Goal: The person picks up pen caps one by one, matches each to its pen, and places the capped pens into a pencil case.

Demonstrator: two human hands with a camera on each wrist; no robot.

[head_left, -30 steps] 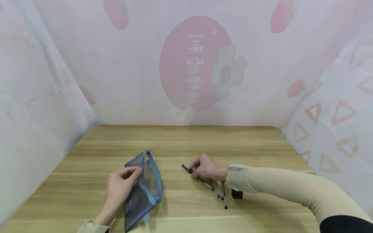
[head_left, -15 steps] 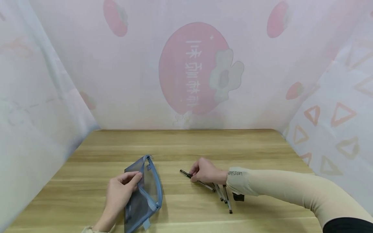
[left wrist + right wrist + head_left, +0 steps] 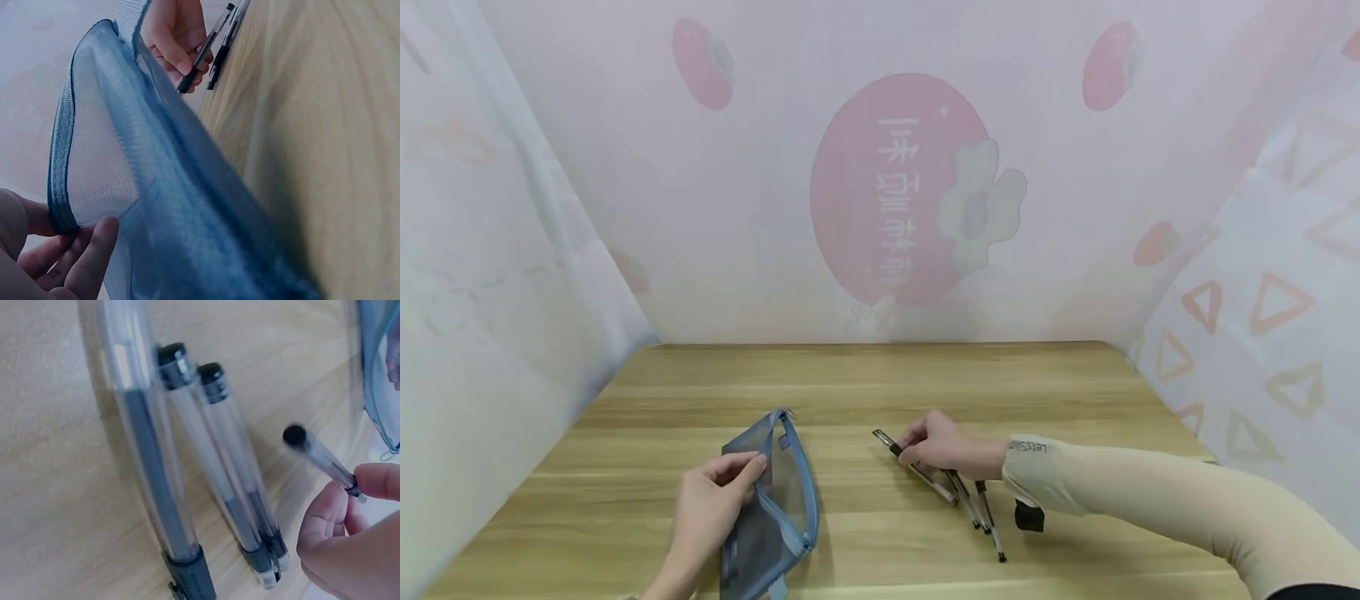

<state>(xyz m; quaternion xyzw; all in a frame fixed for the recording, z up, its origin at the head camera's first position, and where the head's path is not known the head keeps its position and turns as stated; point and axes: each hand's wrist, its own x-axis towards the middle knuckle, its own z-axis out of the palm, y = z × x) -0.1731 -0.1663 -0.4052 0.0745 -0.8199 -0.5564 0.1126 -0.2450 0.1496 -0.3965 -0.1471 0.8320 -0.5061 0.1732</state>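
My left hand pinches the edge of a blue mesh zip pouch between thumb and fingers. The pouch stands tilted on the table, its zipped mouth gaping toward the right. My right hand pinches a clear pen with black parts near its capped end. In the right wrist view, the held pen points its black end toward the camera, apart from the others. Three more pens lie on the table beside it: a near one, a middle one and a far one.
The wooden table reaches back to a printed cloth backdrop, with cloth at both sides as well. A small black item shows beneath the right sleeve. A fabric tab sticks out from the pouch's near end.
The head view has tilted up, so the scene sits lower. My right hand has shifted slightly right with the pen, whose far end has risen a little. My left hand keeps its grip.
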